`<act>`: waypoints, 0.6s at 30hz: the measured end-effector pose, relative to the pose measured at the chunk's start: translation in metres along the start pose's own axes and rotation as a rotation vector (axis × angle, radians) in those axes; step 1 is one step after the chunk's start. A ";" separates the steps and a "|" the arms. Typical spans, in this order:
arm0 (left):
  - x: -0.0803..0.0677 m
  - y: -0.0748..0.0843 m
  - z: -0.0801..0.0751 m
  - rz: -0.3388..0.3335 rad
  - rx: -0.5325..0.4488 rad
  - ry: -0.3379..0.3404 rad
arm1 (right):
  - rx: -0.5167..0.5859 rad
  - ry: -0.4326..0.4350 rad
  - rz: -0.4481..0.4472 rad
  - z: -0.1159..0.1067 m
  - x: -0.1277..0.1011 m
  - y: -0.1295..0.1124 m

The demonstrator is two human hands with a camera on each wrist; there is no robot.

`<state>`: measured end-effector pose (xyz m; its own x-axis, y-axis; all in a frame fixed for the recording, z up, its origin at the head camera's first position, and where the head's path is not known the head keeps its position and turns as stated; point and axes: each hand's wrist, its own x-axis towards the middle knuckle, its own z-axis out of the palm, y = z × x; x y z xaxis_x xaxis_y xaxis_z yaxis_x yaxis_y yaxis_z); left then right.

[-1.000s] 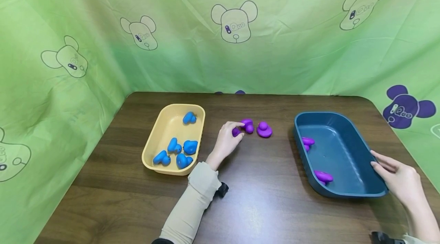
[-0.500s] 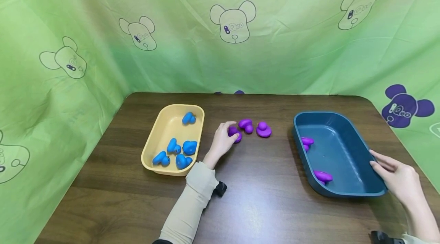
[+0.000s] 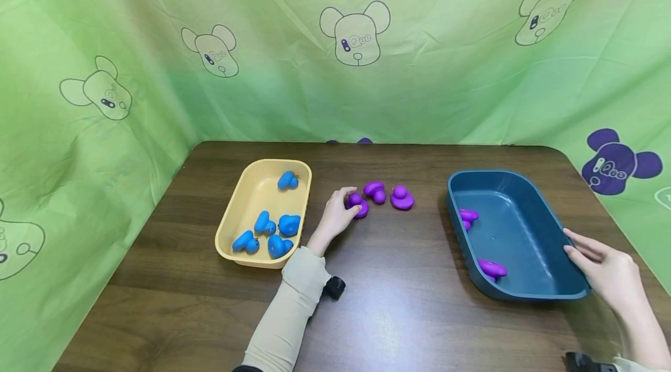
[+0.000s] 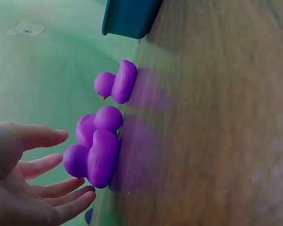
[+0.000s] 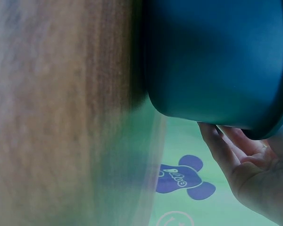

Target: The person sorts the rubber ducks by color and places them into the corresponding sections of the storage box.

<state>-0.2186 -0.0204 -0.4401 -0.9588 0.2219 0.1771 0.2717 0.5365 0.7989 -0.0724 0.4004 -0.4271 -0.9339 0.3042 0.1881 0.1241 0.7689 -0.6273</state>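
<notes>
My left hand (image 3: 335, 213) is around the nearest purple toy duck (image 3: 359, 205), which sits on the table. In the left wrist view, its fingers are spread, with a small gap between them and that duck (image 4: 101, 160). Two more purple ducks, one a little behind (image 3: 375, 191) and one to the right (image 3: 402, 198), stand close by; an orange beak shows on the farther one (image 4: 125, 82). My right hand (image 3: 608, 270) grips the right rim of a dark blue basin (image 3: 519, 232). Two purple ducks (image 3: 493, 269) lie along its left side, partly hidden by the wall.
A pale yellow tray (image 3: 267, 194) with several blue toy ducks (image 3: 289, 225) stands left of my left hand. The brown wooden table (image 3: 388, 314) ends at a green cloth backdrop (image 3: 419, 98) behind and at both sides.
My left hand has drawn back slightly left, and the nearest purple duck now shows more fully. The other ducks, the basin and my right hand stay in place.
</notes>
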 end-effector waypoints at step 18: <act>0.004 -0.012 0.006 -0.029 -0.095 -0.052 | -0.002 0.029 0.008 0.005 0.002 0.013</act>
<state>-0.2253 -0.0213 -0.4526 -0.9599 0.2506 0.1253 0.2327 0.4641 0.8547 -0.0746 0.4084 -0.4389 -0.9229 0.3259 0.2048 0.1319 0.7675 -0.6274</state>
